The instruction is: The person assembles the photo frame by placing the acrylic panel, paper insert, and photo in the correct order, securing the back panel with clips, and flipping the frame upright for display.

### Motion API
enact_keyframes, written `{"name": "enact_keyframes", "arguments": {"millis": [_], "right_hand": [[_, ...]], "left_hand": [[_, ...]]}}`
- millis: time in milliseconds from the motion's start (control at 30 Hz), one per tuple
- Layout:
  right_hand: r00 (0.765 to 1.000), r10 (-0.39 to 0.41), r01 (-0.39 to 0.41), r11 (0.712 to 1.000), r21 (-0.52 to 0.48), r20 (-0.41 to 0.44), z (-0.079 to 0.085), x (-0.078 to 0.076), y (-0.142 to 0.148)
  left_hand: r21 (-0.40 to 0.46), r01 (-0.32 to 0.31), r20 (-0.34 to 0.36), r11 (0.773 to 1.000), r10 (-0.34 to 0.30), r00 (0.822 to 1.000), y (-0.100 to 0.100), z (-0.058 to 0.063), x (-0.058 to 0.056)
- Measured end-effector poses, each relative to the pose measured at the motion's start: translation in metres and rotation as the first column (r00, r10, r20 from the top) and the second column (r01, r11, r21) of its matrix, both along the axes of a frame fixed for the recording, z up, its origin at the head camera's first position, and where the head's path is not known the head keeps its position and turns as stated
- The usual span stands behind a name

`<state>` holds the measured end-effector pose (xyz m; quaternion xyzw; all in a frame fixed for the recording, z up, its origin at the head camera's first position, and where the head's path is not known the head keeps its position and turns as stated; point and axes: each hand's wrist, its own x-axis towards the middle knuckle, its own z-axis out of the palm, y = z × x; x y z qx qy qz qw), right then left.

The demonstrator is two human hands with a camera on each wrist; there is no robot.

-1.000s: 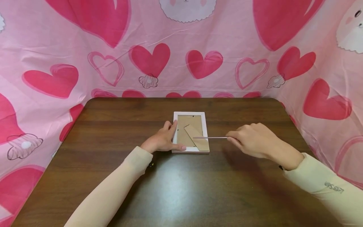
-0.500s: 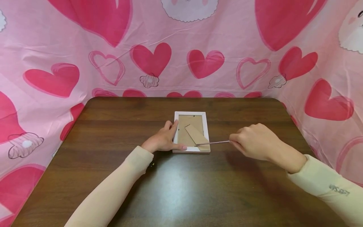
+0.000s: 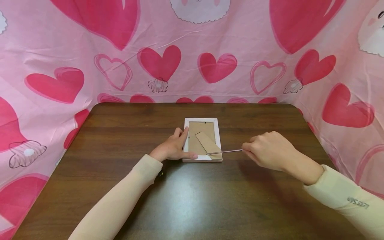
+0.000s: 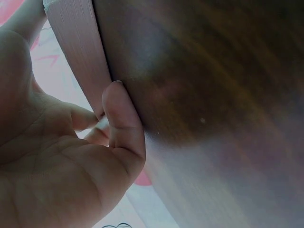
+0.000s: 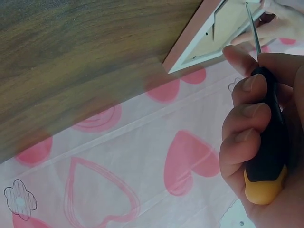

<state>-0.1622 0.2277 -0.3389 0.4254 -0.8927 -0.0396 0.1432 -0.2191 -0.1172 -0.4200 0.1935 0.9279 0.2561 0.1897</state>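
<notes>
A white picture frame (image 3: 217,133) lies face down on the table, its tan backing board (image 3: 196,128) up. A tan easel leg (image 3: 210,143) slants across the board to the lower right corner. My left hand (image 3: 172,146) holds the frame at its left side, thumb on the near rim and fingers along the side. In the right wrist view, my right hand (image 5: 242,118) grips the black and yellow handle of a screwdriver (image 5: 273,133). Its thin shaft points left, and the tip is at the near edge of the board, by a small dark tab.
The brown wooden table (image 3: 135,116) has rounded far corners. Pink cloth (image 3: 186,76) with a heart print hangs behind it and at both sides. Light glares off the table in front of the frame.
The screwdriver tip has moved from the middle of the easel leg toward me, to the board's near edge. My right hand shifted slightly right; my left hand stayed on the frame.
</notes>
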Motion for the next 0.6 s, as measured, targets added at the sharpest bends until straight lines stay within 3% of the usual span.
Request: {"name": "enact_keyframes", "arguments": {"millis": [600], "right_hand": [[0.987,0.091,-0.096,0.995,-0.033,-0.136,-0.0003,-0.0037,-0.0015]], "left_hand": [[0.001,0.009,-0.005,1.0,-0.009,1.0,-0.0014,-0.001,-0.0001]]}}
